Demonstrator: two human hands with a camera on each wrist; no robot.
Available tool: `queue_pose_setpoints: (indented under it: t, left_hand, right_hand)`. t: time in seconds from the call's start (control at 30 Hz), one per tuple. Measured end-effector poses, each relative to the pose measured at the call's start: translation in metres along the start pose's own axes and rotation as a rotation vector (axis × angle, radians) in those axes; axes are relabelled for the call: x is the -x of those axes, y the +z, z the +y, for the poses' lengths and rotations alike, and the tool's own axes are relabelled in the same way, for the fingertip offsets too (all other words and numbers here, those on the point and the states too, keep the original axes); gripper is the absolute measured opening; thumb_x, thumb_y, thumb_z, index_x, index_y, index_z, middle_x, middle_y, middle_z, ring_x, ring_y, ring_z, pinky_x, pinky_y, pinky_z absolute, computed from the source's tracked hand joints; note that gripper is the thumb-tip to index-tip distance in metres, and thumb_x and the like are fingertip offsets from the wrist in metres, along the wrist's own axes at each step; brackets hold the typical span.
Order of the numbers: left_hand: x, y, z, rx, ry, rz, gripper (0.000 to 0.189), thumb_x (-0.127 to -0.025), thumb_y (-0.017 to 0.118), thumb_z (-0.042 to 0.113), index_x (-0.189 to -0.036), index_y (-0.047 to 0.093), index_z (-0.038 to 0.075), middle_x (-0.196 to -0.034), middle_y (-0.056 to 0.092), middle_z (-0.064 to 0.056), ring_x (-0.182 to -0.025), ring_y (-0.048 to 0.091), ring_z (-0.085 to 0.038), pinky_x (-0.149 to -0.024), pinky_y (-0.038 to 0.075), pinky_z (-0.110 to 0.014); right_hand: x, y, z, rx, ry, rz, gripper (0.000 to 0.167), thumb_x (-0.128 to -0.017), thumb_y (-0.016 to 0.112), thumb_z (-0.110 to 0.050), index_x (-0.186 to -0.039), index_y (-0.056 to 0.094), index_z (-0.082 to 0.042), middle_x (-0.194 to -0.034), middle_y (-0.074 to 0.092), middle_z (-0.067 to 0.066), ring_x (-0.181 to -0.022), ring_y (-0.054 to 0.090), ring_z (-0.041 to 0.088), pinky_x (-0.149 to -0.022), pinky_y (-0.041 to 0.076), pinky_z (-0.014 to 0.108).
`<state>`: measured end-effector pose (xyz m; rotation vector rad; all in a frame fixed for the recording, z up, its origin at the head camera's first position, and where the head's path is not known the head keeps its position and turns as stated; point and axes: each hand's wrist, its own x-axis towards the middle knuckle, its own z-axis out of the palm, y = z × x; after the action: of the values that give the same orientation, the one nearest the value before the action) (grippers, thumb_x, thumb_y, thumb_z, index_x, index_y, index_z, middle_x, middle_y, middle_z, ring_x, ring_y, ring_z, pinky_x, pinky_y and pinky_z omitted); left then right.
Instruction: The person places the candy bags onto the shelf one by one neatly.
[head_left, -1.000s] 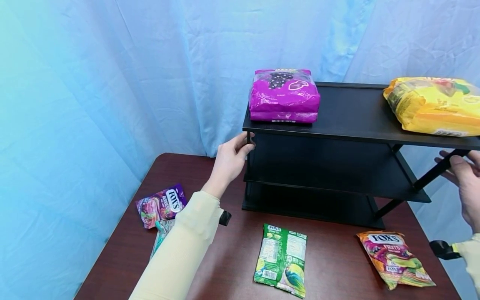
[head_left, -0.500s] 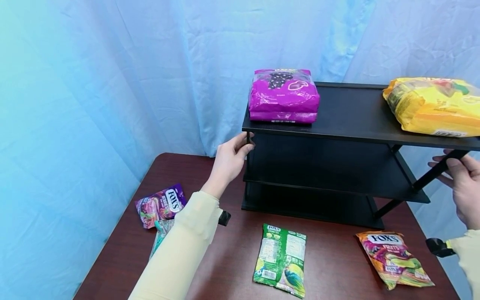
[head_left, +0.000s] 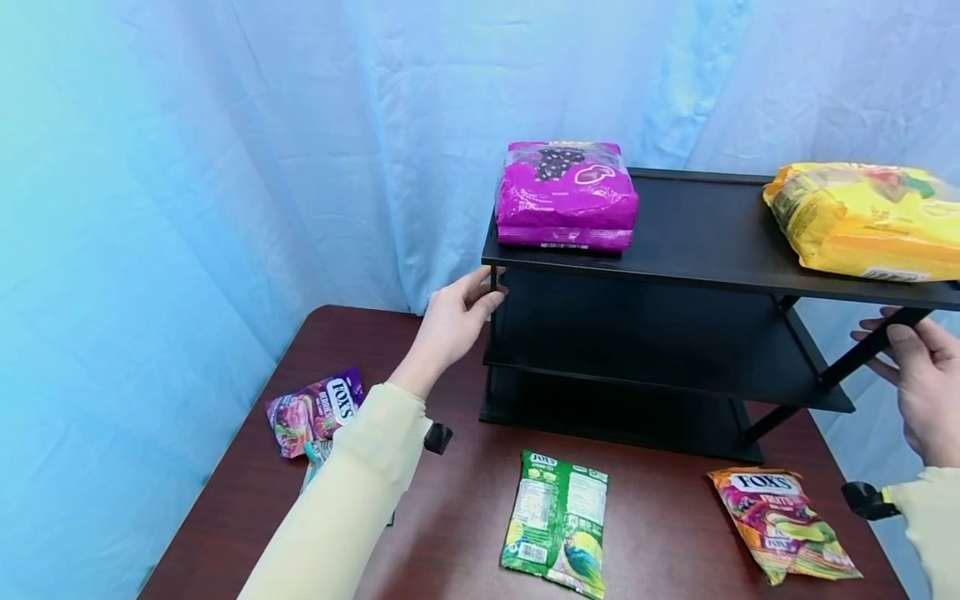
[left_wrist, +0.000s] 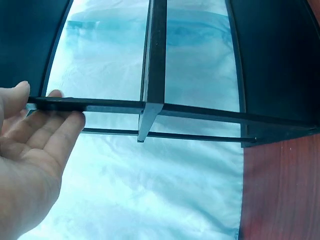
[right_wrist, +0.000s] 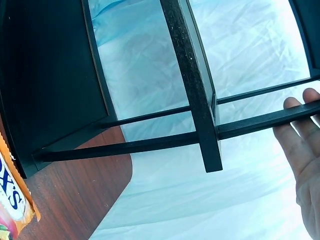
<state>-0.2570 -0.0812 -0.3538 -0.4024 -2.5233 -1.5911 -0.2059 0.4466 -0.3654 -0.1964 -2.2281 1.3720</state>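
Note:
A black three-tier shelf stands on the table. My left hand holds its left front post just below the top board; in the left wrist view, that hand has its thumb on one side of the post and its fingers on the other. Around the right front post, my right hand has its thumb in front and fingers behind. The right wrist view shows those fingers against the bar, the thumb out of sight. On the top board lie a purple candy bag at left and a yellow candy bag at right.
On the table before the shelf lie a green candy bag and an orange FOX'S bag. Left of my left forearm are a purple FOX'S bag and a teal packet, partly hidden. Blue curtains hang behind.
My right hand has moved slightly left and now rests further along the right post. My left hand stays on its post. The whole head view has shifted slightly.

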Motion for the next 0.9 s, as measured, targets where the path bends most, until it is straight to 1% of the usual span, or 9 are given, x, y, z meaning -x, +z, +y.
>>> queue_pose_setpoints:
  t: [0.1,0.17,0.27,0.37,0.43,0.5,0.63,0.77,0.9]
  left_hand:
    - [0.0,-0.005,0.0,-0.022,-0.019,-0.042,0.054,-0.106,0.058,0.025,-0.157,0.042,0.017,-0.137,0.067,-0.005,-0.117,0.068,-0.019,-0.098,0.055,-0.038]
    - [0.001,-0.008,0.002,-0.022,-0.03,-0.07,0.056,-0.106,0.058,0.025,-0.158,0.04,0.016,-0.141,0.064,-0.008,-0.119,0.067,-0.02,-0.099,0.054,-0.039]
    - [0.002,-0.013,0.005,-0.008,-0.048,-0.103,0.056,-0.106,0.058,0.026,-0.159,0.04,0.018,-0.144,0.061,-0.009,-0.122,0.065,-0.021,-0.101,0.054,-0.041]
    - [0.004,-0.018,0.007,0.002,-0.062,-0.123,0.054,-0.106,0.058,0.027,-0.157,0.042,0.021,-0.144,0.061,-0.006,-0.125,0.063,-0.019,-0.101,0.053,-0.041]
    - [0.005,-0.023,0.008,0.009,-0.07,-0.13,0.051,-0.106,0.058,0.027,-0.156,0.046,0.024,-0.143,0.062,-0.003,-0.125,0.063,-0.017,-0.101,0.053,-0.04]
    - [0.008,-0.029,0.009,0.012,-0.076,-0.136,0.048,-0.106,0.059,0.027,-0.153,0.049,0.024,-0.141,0.063,-0.002,-0.124,0.064,-0.016,-0.1,0.054,-0.04]
    - [0.015,-0.043,0.007,-0.012,-0.11,-0.135,0.043,-0.105,0.06,0.032,-0.147,0.057,0.024,-0.137,0.066,0.0,-0.115,0.069,-0.018,-0.099,0.055,-0.041]
    - [0.022,-0.056,0.004,-0.044,-0.147,-0.136,0.039,-0.104,0.062,0.033,-0.142,0.062,0.024,-0.125,0.071,-0.001,-0.11,0.071,-0.02,-0.097,0.056,-0.04]
    - [0.032,-0.065,0.001,-0.088,-0.187,-0.158,0.038,-0.104,0.061,0.032,-0.141,0.063,0.022,-0.116,0.075,-0.002,-0.106,0.071,-0.018,-0.096,0.056,-0.041]
  right_hand:
    - [0.0,0.001,-0.001,-0.008,-0.006,-0.007,0.033,-0.112,0.04,-0.025,-0.137,0.059,-0.017,-0.111,0.061,-0.019,-0.1,0.06,-0.004,-0.077,0.046,0.002]
    - [0.0,0.0,-0.001,-0.02,-0.011,-0.009,0.033,-0.111,0.041,-0.024,-0.137,0.06,-0.016,-0.11,0.061,-0.018,-0.1,0.061,-0.004,-0.075,0.045,0.002]
    - [0.0,0.0,0.0,-0.014,-0.018,-0.01,0.033,-0.111,0.041,-0.024,-0.138,0.059,-0.016,-0.111,0.062,-0.019,-0.1,0.061,-0.005,-0.076,0.046,0.002]
    - [0.0,-0.001,0.0,-0.009,-0.021,-0.012,0.034,-0.112,0.041,-0.024,-0.14,0.059,-0.017,-0.112,0.061,-0.019,-0.101,0.061,-0.005,-0.077,0.046,0.002]
    - [0.0,-0.001,0.001,-0.012,-0.026,-0.013,0.035,-0.111,0.041,-0.023,-0.14,0.059,-0.015,-0.112,0.062,-0.019,-0.101,0.061,-0.006,-0.077,0.046,0.003]
    - [0.0,-0.001,0.002,-0.029,-0.027,-0.011,0.034,-0.111,0.041,-0.022,-0.139,0.06,-0.015,-0.11,0.062,-0.018,-0.1,0.062,-0.006,-0.075,0.045,0.002]
    - [-0.001,-0.001,0.003,-0.042,-0.025,-0.002,0.034,-0.111,0.042,-0.021,-0.138,0.061,-0.013,-0.109,0.063,-0.017,-0.098,0.062,-0.006,-0.072,0.045,0.002]
    - [-0.001,-0.001,0.003,-0.038,-0.025,-0.002,0.034,-0.111,0.042,-0.022,-0.139,0.06,-0.013,-0.109,0.063,-0.017,-0.099,0.062,-0.006,-0.073,0.045,0.002]
    - [-0.001,0.0,0.003,-0.031,-0.023,-0.008,0.034,-0.112,0.041,-0.023,-0.139,0.06,-0.014,-0.11,0.062,-0.018,-0.1,0.062,-0.006,-0.074,0.045,0.002]
